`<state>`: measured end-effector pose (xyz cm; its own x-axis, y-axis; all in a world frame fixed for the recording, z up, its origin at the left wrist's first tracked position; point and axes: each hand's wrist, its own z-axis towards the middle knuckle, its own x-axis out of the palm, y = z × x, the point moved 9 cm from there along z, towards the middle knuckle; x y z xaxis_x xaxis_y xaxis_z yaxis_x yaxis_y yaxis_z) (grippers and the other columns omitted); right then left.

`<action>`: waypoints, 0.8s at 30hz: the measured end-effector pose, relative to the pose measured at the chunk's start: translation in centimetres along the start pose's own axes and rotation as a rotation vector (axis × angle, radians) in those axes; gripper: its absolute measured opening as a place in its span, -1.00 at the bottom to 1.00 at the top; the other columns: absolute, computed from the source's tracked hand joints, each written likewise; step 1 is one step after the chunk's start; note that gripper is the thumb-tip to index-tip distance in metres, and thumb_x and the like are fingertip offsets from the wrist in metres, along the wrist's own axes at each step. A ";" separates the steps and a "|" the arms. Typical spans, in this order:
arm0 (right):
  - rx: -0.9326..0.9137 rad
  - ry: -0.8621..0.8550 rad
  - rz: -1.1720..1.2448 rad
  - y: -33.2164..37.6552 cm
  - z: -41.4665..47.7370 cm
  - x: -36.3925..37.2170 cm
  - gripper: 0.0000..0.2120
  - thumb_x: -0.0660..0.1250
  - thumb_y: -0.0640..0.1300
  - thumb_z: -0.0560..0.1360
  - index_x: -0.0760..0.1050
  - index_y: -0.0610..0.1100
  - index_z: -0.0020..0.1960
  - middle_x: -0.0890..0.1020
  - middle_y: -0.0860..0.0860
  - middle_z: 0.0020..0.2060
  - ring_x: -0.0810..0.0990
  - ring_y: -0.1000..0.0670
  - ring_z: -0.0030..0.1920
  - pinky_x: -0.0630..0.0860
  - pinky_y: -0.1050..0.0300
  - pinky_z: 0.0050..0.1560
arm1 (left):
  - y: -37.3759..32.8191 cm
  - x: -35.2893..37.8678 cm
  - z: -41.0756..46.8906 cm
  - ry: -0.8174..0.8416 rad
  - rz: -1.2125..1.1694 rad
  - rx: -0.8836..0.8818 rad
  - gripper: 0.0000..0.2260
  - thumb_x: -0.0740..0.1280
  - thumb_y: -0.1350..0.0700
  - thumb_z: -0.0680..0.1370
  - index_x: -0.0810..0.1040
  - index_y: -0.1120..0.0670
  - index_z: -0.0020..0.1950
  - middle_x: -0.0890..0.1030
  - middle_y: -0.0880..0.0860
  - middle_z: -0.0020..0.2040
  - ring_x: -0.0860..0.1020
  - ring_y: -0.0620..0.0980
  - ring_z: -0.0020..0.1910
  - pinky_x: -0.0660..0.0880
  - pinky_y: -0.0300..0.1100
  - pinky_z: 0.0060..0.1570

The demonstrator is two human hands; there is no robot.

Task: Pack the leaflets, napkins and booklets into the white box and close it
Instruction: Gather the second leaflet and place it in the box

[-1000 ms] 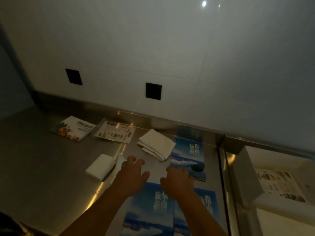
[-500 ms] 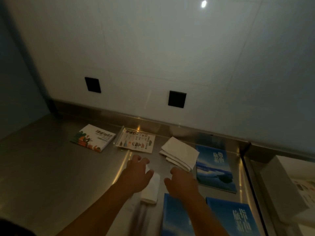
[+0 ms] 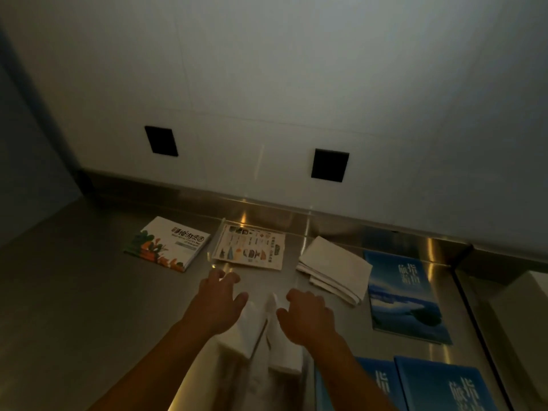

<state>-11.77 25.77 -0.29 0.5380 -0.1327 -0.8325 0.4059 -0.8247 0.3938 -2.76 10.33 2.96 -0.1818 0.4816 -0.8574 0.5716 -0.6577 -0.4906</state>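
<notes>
While the left hand (image 3: 219, 304) lies spread over one folded napkin (image 3: 246, 333), the right hand (image 3: 305, 317) curls at a second napkin (image 3: 283, 351); grip unclear. Beyond, on steel counter (image 3: 74, 292): illustrated booklet (image 3: 167, 247), leaflet (image 3: 250, 247), napkin stack (image 3: 335, 269), blue booklets (image 3: 406, 298). Far right, white box (image 3: 516, 304), contents hidden.

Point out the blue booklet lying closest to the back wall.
The lone blue booklet just right of the folded napkins; the near-left booklet and near-right booklet lie side by side at the view's bottom edge.

The booklets (image 3: 403, 295) are blue with white characters and a sea-and-sky picture. The napkins (image 3: 335, 269) are white. The leaflet (image 3: 250, 247) is white with small multicoloured pictures.
</notes>
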 end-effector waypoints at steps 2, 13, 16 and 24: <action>0.038 -0.027 0.007 1.0 1.9 0.3 -0.59 0.14 0.08 0.57 0.32 -0.04 0.36 0.42 -0.08 0.30 0.34 -0.12 0.31 0.28 -0.05 0.29 | 1.4 -0.3 2.3 0.014 -0.033 0.021 -0.59 0.27 -0.06 0.52 0.38 0.03 0.33 0.28 0.10 0.37 0.33 0.09 0.33 0.37 0.01 0.29; 0.079 -0.093 -0.070 9.2 15.1 4.1 -0.47 0.27 0.00 0.52 0.23 -0.03 0.45 0.34 -0.10 0.36 0.29 -0.13 0.34 0.34 -0.04 0.33 | 12.4 -1.7 13.5 0.162 -0.057 0.050 -0.61 0.25 -0.03 0.54 0.36 0.01 0.34 0.25 0.10 0.40 0.31 0.09 0.34 0.33 -0.05 0.29; 0.043 -0.116 -0.159 9.7 17.9 4.8 -0.36 0.32 -0.01 0.47 0.15 -0.02 0.47 0.27 -0.11 0.40 0.22 -0.15 0.37 0.25 -0.11 0.37 | 13.5 -1.1 15.3 0.187 -0.107 0.054 -0.62 0.26 -0.03 0.53 0.36 -0.01 0.33 0.25 0.07 0.41 0.29 0.07 0.35 0.31 -0.03 0.30; -0.096 0.005 -0.376 10.3 25.4 6.3 0.10 0.47 0.24 0.28 -0.20 0.06 0.53 -0.11 -0.13 0.53 -0.16 -0.23 0.51 -0.14 -0.34 0.41 | 16.3 0.1 18.3 0.249 -0.158 0.030 -0.62 0.26 -0.02 0.53 0.34 -0.04 0.34 0.21 0.02 0.43 0.25 0.05 0.39 0.32 -0.01 0.32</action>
<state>-22.98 2.44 -11.35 0.3422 0.1720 -0.9237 0.6425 -0.7602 0.0965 -8.11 -11.02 -7.97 -0.0628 0.7041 -0.7073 0.5275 -0.5782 -0.6224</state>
